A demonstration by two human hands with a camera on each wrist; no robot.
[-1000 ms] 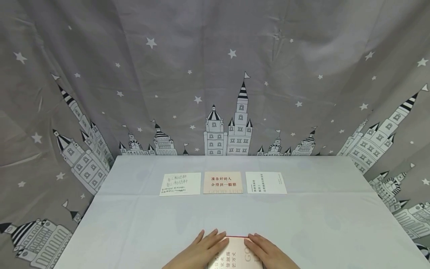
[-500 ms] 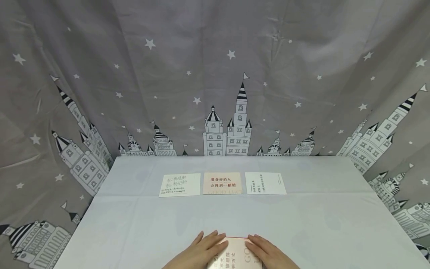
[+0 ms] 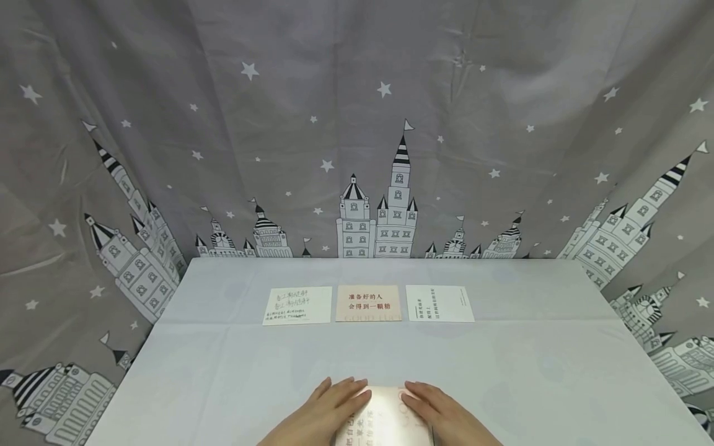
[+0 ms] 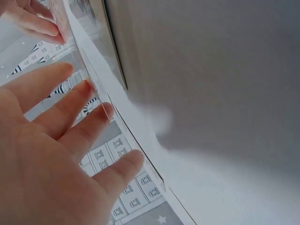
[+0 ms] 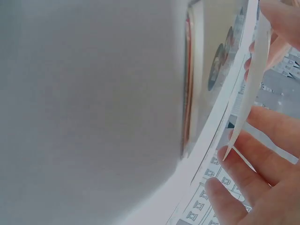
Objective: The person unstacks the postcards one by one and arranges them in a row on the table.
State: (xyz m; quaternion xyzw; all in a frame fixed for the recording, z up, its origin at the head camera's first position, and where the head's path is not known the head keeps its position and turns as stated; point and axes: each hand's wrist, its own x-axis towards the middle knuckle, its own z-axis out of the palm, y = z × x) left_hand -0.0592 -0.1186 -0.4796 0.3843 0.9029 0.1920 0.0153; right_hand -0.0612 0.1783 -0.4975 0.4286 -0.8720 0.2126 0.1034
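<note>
A pale card (image 3: 385, 418) with printed characters lies between my two hands at the bottom of the head view. My left hand (image 3: 329, 409) holds its left side, and my right hand (image 3: 443, 412) holds its right side. The right wrist view has the card (image 5: 253, 79) edge-on, slightly bowed, raised above a flat stack with reddish edges (image 5: 189, 84). Dark round pictures mark the stack's top. In the left wrist view, the fingers of my left hand (image 4: 51, 150) are spread, tips at the edge. The thumbs are hard to make out.
Farther back lie a handwritten card (image 3: 297, 305), a peach card with red characters (image 3: 369, 303) and a white printed card (image 3: 440, 303), side by side on the white table (image 3: 535, 371). A grey castle-print curtain (image 3: 290, 93) hangs behind.
Both hands and the card between them have shifted slightly up and left in the head view. The card looks brighter, and the red line at its far edge no longer shows.
</note>
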